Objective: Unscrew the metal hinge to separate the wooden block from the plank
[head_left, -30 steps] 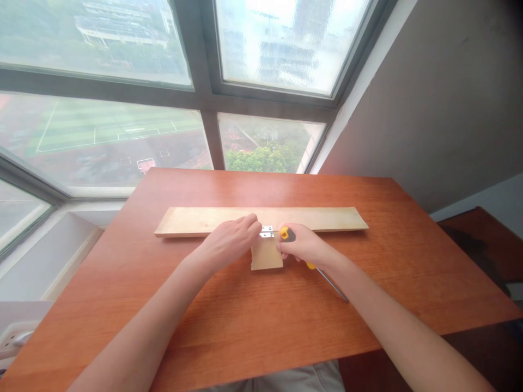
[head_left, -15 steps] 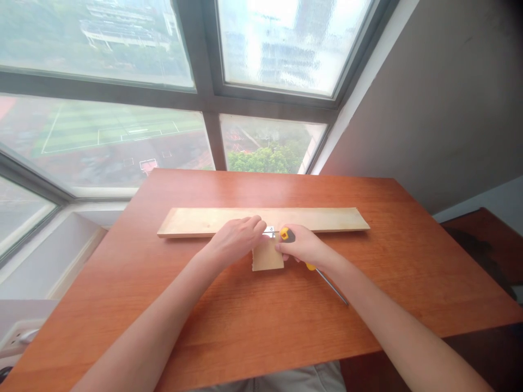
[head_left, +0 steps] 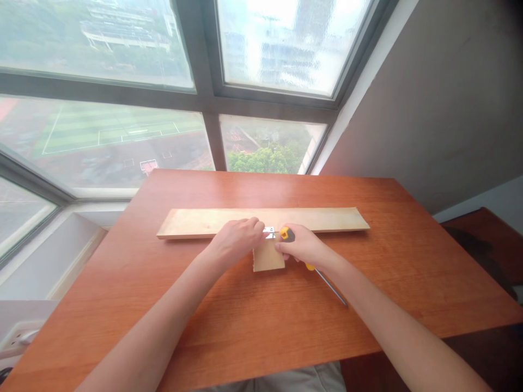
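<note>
1. right hand in at the centre, fingers closed firmly around a yellow-and-black handle, its blunt end towards the left hand!
2. left hand just opposite, fingers bent and bunched at the left end of a silvery hinge plate; whether they pinch anything, i cannot tell.
3. the hinge plate sits right at the join, between the two hands, over the near edge of a long pale board and the far edge of a small wooden piece.
4. right thumb overlapping the small piece's right edge; contact there is hard to judge.
5. below the right wrist, a metal shaft slants towards the person from a yellow end; whether it belongs to that same handle is unclear.
6. all of it over a reddish-brown table, the long board lying crosswise, window frame beyond.
</note>
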The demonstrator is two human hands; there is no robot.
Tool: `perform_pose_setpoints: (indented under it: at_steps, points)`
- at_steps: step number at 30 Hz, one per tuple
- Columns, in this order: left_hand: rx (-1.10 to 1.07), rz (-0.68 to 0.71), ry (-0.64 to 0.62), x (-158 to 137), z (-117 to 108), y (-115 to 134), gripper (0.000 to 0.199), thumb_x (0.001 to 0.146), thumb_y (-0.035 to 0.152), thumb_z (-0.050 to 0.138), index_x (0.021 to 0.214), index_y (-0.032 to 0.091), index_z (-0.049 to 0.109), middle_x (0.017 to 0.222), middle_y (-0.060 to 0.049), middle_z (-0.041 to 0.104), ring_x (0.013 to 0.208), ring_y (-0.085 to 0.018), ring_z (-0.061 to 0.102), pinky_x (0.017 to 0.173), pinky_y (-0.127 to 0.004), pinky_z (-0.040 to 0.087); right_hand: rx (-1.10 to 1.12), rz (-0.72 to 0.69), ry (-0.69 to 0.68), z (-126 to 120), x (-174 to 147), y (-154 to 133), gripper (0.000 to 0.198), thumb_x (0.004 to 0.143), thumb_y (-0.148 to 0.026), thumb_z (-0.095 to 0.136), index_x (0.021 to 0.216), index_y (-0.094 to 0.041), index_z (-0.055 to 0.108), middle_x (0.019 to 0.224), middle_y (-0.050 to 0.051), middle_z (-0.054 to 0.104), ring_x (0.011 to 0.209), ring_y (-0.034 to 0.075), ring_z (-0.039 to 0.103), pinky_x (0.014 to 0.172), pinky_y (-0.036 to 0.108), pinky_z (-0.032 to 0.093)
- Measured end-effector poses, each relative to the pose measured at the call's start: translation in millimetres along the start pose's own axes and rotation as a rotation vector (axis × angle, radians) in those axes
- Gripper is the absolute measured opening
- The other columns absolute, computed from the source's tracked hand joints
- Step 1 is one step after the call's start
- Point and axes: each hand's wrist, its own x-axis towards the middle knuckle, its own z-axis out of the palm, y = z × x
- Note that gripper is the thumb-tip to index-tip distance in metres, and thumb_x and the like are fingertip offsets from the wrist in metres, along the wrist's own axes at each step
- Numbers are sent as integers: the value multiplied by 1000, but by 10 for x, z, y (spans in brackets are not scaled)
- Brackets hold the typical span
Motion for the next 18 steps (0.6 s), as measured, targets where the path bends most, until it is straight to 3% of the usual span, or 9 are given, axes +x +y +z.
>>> perform_pose_setpoints:
  at_steps: [8, 13, 18]
  points:
    - [-71, 45, -30, -103, -32, -13, 17, 101, 17, 41, 87, 16, 51, 87, -5, 58, 66, -17, 54, 56, -29, 36, -17, 23, 4, 0, -18, -54, 14, 70, -16, 64, 76, -21, 52, 59, -3, 63, 52, 11, 58, 41, 18, 39]
    - [-52, 7, -45, -57, -48, 25, 16, 97, 10, 41, 88, 18, 51, 85, -5, 57, 63, -18, 52, 53, -30, 33, -4, 26, -8, -2, -33, -85, 14, 71, -16, 64, 75, -21, 51, 58, -3, 61, 51, 11, 57, 41, 18, 39]
    - [-59, -18, -54, 9, -27, 32, 17, 100, 16, 42, 90, 17, 55, 84, -6, 59, 62, -18, 54, 50, -29, 29, 16, 21, -23, -13, -40, -81, 13, 72, -16, 64, 76, -21, 52, 58, -4, 61, 50, 10, 57, 41, 18, 38]
